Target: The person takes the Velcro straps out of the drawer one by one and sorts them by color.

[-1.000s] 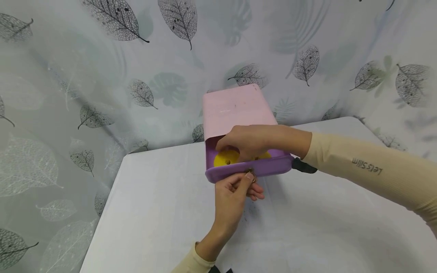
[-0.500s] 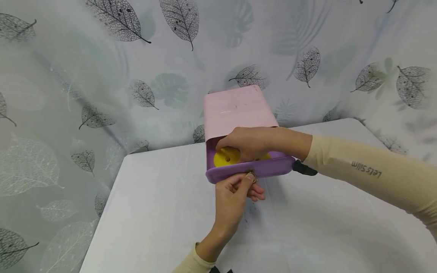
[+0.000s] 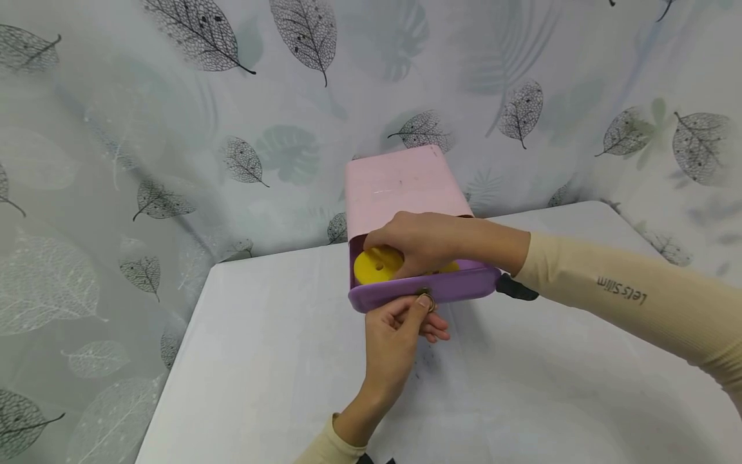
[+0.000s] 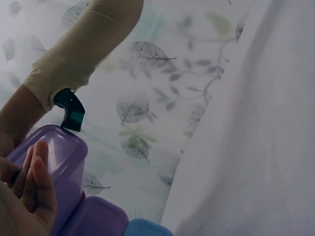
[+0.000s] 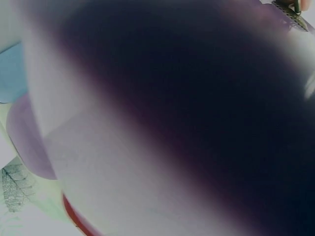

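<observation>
The right hand (image 3: pixel 426 238) grips a round yellow disc (image 3: pixel 375 267) inside the open purple plastic drawer (image 3: pixel 464 285); the left hand (image 3: pixel 390 338) pinches its metal ring (image 3: pixel 431 305). Only wrist views show blue plastic (image 4: pixel 147 228); white bench (image 3: pixel 278 335) spreads leftward.

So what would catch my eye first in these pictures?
Probably the bright yellow disc gripped by the right hand, inside the open purple drawer near the head view's middle. Behind it is the drawer's pink casing. Below, the left hand pinches the ring on the drawer's front.
</observation>
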`<move>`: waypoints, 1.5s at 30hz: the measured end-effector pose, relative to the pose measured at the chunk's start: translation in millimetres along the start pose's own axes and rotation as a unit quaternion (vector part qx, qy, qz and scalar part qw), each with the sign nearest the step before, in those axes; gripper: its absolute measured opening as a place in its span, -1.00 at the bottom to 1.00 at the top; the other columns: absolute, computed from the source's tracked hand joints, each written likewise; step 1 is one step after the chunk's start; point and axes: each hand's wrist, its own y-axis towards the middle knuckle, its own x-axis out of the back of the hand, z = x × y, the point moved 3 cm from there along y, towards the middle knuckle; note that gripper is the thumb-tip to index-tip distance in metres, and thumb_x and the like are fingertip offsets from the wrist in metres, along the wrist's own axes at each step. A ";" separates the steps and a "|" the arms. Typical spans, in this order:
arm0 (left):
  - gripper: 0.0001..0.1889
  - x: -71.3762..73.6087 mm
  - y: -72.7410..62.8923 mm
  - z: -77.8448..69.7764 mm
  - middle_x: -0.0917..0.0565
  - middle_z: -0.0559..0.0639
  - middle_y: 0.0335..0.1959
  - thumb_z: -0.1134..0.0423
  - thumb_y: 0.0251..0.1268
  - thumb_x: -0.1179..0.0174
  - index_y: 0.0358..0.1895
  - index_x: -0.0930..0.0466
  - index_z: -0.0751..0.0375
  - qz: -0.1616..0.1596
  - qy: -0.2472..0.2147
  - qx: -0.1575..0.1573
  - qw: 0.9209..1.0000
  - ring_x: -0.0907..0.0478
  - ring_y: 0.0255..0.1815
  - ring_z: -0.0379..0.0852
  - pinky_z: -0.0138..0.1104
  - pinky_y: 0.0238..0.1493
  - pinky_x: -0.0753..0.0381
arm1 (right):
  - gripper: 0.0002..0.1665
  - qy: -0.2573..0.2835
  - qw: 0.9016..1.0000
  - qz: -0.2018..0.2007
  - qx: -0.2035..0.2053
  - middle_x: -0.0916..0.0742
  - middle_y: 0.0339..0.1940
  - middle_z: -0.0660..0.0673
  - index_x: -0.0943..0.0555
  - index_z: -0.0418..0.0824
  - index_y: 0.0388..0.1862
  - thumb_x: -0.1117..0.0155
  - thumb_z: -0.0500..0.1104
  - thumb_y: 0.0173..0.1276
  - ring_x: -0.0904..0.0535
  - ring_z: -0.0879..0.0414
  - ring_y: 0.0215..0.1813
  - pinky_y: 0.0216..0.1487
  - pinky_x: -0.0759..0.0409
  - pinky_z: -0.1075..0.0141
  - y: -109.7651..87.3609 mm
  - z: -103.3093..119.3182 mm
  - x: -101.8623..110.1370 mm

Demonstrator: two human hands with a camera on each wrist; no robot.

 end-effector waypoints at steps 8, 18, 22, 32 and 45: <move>-0.66 -0.3 -0.7 1.2 -0.76 0.23 -0.44 0.18 0.62 -0.16 -0.27 -0.70 0.42 0.003 0.000 -0.001 1.000 -0.76 -0.49 0.14 -0.22 -0.39 -0.79 | -0.30 0.001 1.000 -0.019 0.002 -0.70 -0.22 0.05 -0.63 -0.16 0.27 -0.61 0.09 0.21 -0.54 0.13 -0.27 -0.26 -0.59 0.26 -3.0 5.6 5.8; -0.67 -0.7 -1.9 1.7 -0.76 0.23 -0.45 0.19 0.62 -0.16 -0.28 -0.70 0.41 -0.001 0.000 -0.006 1.000 -0.76 -0.50 0.16 -0.22 -0.40 -0.79 | -0.35 0.009 1.000 -0.022 0.015 -0.69 -0.26 0.03 -0.62 -0.17 0.23 -0.63 0.00 0.22 -0.52 0.12 -0.30 -0.26 -0.59 0.26 -6.5 8.0 13.4; -0.67 -0.3 -2.0 3.3 -0.76 0.22 -0.44 0.19 0.63 -0.16 -0.26 -0.70 0.41 0.002 -0.001 -0.003 1.000 -0.76 -0.48 0.17 -0.20 -0.38 -0.79 | -0.31 0.012 0.999 -0.031 0.022 -0.69 -0.26 0.02 -0.61 -0.19 0.25 -0.64 0.00 0.21 -0.52 0.12 -0.32 -0.27 -0.59 0.25 -9.3 9.1 15.9; -0.71 -0.4 -0.8 3.4 -0.76 0.21 -0.46 0.23 0.62 -0.16 -0.27 -0.71 0.38 -0.005 -0.001 -0.017 1.000 -0.75 -0.51 0.18 -0.16 -0.41 -0.79 | -0.32 0.028 0.996 -0.069 0.049 -0.67 -0.36 0.00 -0.60 -0.15 0.17 -0.69 0.04 0.16 -0.54 0.14 -0.37 -0.30 -0.62 0.24 -18.1 15.6 34.1; -0.70 -0.5 -0.1 0.9 -0.75 0.24 -0.45 0.23 0.62 -0.15 -0.26 -0.70 0.41 -0.001 0.003 -0.020 1.000 -0.75 -0.51 0.17 -0.22 -0.42 -0.78 | -0.32 0.024 0.995 -0.095 0.036 -0.74 -0.15 0.00 -0.61 -0.18 0.16 -0.70 0.00 0.11 -0.68 0.16 -0.20 -0.12 -0.71 0.31 -30.7 22.7 49.0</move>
